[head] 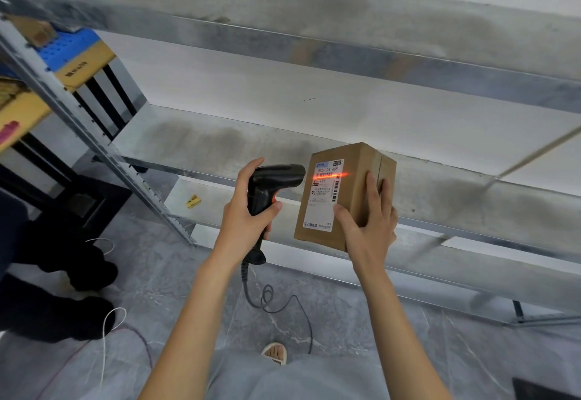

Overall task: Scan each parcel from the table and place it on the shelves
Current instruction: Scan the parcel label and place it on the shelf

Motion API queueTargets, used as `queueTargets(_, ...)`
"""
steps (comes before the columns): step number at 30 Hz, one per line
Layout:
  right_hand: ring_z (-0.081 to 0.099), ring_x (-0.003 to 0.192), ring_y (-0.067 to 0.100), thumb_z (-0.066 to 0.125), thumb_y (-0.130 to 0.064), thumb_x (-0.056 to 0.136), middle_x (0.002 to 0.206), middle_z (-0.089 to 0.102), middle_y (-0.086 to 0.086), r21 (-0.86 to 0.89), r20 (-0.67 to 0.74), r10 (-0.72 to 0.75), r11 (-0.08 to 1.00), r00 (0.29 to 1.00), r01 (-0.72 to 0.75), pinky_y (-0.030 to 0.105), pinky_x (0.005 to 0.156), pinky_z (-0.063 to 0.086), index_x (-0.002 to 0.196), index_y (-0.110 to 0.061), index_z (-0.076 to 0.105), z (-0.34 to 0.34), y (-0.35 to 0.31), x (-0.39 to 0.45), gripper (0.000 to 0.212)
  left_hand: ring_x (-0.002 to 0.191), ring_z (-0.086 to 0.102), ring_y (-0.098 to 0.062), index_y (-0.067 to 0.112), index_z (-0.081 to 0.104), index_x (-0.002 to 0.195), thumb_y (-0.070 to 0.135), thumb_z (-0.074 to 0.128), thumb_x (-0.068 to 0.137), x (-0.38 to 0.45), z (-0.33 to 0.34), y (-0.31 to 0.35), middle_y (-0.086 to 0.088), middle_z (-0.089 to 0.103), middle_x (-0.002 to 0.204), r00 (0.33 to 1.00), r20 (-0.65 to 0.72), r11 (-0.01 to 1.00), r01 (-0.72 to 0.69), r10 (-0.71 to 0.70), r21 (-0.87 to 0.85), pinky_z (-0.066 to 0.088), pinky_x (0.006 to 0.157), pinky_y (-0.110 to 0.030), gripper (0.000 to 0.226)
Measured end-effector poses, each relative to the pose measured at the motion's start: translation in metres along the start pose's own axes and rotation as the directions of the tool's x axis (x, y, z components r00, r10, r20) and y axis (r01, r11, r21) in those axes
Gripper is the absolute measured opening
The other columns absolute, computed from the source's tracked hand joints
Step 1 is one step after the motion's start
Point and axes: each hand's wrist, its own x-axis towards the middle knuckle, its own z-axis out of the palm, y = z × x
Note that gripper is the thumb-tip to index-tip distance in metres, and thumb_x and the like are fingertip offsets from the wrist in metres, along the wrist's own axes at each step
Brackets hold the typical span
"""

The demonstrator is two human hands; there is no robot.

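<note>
My right hand (369,223) grips a small brown cardboard parcel (352,179) by its lower right corner and holds it upright in the air before the metal shelves (440,192). A white shipping label on the parcel's left face faces the scanner. My left hand (243,211) holds a black handheld barcode scanner (270,182) by its grip, its nose pointing at the label from a short distance. A red scan line lies across the upper part of the label. The scanner's coiled cable hangs down toward the floor.
Grey metal shelves run across the view at several levels. At the far left another rack (63,63) holds cardboard boxes and a blue crate. A person in dark clothes (47,273) stands at lower left. A small yellow object (193,201) lies on the low shelf.
</note>
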Motion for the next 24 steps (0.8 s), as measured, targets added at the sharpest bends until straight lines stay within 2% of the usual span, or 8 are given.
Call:
queueTargets(13,0.022,0.146,0.025,0.047,-0.072,0.068,0.166,0.010,-0.019,0.020,0.000,0.021,1.000,1.000,-0.021,0.059,0.114,0.020,0.148,-0.064,0.016,0.005,-0.004,0.004,0.087,0.054,0.062,-0.018,0.065,0.037,0.133,0.002,0.068,0.094,0.011,-0.006,-0.008,-0.011,0.064,0.111,1.000,-0.012,1.000,-0.007,0.007,0.019,0.053,0.051,-0.025,0.081)
queueTargets(18,0.022,0.146,0.023,0.049,-0.071,0.067,0.166,0.011,-0.021,0.060,0.014,0.053,0.997,0.998,-0.054,0.058,0.114,0.020,0.144,-0.069,0.014,0.005,-0.008,0.003,0.085,0.055,0.063,-0.017,0.064,0.037,0.133,0.001,0.068,0.093,0.014,-0.006,-0.013,-0.006,0.066,0.106,1.000,-0.024,1.000,-0.002,0.002,0.008,0.054,0.051,-0.025,0.081)
queueTargets(24,0.022,0.148,0.020,0.055,-0.069,0.066,0.165,0.015,-0.021,0.177,0.044,0.105,0.978,0.994,-0.111,0.061,0.117,0.025,0.141,-0.074,0.018,0.000,-0.011,0.001,0.084,0.059,0.068,-0.020,0.067,0.038,0.130,0.001,0.068,0.093,0.019,-0.004,-0.021,0.003,0.067,0.110,0.999,-0.048,1.000,-0.003,0.002,-0.021,0.057,0.054,-0.028,0.081)
